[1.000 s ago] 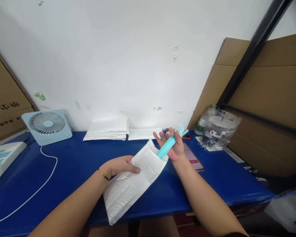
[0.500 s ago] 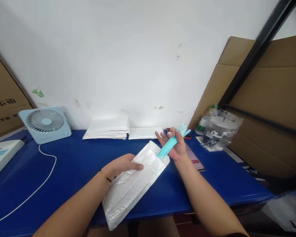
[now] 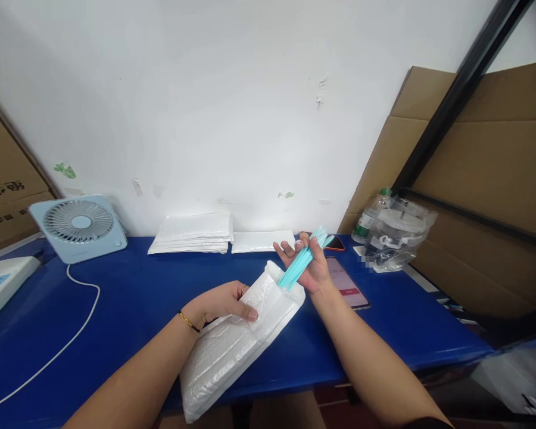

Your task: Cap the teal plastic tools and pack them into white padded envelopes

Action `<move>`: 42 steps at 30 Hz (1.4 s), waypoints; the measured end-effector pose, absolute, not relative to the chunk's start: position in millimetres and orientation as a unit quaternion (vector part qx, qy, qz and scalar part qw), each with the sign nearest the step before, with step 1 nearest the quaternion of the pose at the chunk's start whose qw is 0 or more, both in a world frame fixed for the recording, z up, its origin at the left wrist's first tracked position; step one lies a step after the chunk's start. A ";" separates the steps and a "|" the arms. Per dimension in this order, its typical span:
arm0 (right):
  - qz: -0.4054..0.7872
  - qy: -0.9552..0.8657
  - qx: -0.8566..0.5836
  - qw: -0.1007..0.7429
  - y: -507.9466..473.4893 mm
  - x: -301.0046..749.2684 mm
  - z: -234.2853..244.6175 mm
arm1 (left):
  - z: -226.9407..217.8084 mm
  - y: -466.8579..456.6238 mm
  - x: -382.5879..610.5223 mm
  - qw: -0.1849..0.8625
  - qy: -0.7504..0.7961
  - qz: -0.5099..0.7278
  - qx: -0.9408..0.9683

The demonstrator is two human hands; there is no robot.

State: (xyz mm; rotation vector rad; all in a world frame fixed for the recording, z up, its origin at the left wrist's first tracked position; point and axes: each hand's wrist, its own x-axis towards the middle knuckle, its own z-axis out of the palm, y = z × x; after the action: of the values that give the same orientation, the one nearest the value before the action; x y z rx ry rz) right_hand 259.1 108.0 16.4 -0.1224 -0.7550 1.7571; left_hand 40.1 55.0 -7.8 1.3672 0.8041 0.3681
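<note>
Left hand, thumb on top, clamps a white padded envelope slanting above the blue table; my right hand grips turquoise strips, lower ends at its open mouth. I seem to be inserting them; going deeper calls for keeping that mouth wide.

We look from head, single worn camera facing forward and down. Wall ahead fills top half, desk crosses lower half. Our arms reach up from bottom edge; left hand and right hand near us, below centre. We catch fan at left, bottle at right, both farther off.
</note>
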 end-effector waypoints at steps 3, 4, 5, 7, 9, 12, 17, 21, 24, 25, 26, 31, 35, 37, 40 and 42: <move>0.756 -0.307 -0.060 0.575 108.9 257.8 15.3 | -2.6 53.2 39.2 0.670 0.348 0.150 0.639; 0.758 -0.301 -0.061 0.575 108.8 257.2 15.0 | -1.4 52.6 39.9 0.668 0.347 0.150 0.641; 0.761 -0.296 -0.060 0.575 108.6 256.6 14.6 | -0.6 52.0 41.3 0.669 0.346 0.154 0.640; 0.764 -0.291 -0.059 0.573 107.8 255.1 13.9 | -0.2 51.4 46.0 0.675 0.345 0.172 0.629; 0.764 -0.300 -0.062 0.568 107.0 253.9 13.3 | -1.2 51.6 51.8 0.675 0.354 0.194 0.617; 0.759 -0.317 -0.070 0.564 106.6 253.8 13.3 | -3.5 52.7 59.2 0.662 0.380 0.217 0.608; 0.754 -0.310 -0.064 0.576 106.4 253.9 14.4 | -4.3 52.2 63.5 0.664 0.389 0.216 0.601; 0.762 -0.314 -0.061 0.562 102.1 247.5 12.9 | -5.4 51.9 64.3 0.663 0.383 0.241 0.597; 0.763 -0.326 -0.065 0.554 100.2 243.6 11.3 | -6.1 52.2 63.4 0.674 0.367 0.255 0.589; 0.764 -0.323 -0.067 0.555 100.5 243.3 10.8 | -5.9 52.3 62.7 0.677 0.360 0.257 0.588; 0.764 -0.315 -0.067 0.559 101.2 243.3 10.3 | -5.5 52.3 62.0 0.680 0.355 0.257 0.588; 0.778 -0.263 -0.064 0.567 106.4 244.8 7.6 | -1.7 51.9 58.7 0.667 0.353 0.253 0.606; 0.784 -0.264 -0.077 0.556 106.5 243.3 7.0 | -0.1 52.2 56.0 0.660 0.342 0.239 0.625; 0.786 -0.264 -0.075 0.554 105.6 242.3 7.2 | -0.3 52.9 54.3 0.658 0.340 0.239 0.628; 0.792 -0.252 -0.076 0.550 103.5 240.5 6.9 | -1.2 54.4 52.3 0.657 0.339 0.238 0.629; 0.792 -0.255 -0.079 0.549 101.5 239.3 6.7 | -1.8 55.2 51.8 0.654 0.342 0.239 0.631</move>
State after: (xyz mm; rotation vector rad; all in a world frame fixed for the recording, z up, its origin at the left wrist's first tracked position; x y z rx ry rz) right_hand 239.3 101.5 6.7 -0.1869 -0.6041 1.8767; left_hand 51.8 55.2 -1.8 1.4323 0.7749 0.5423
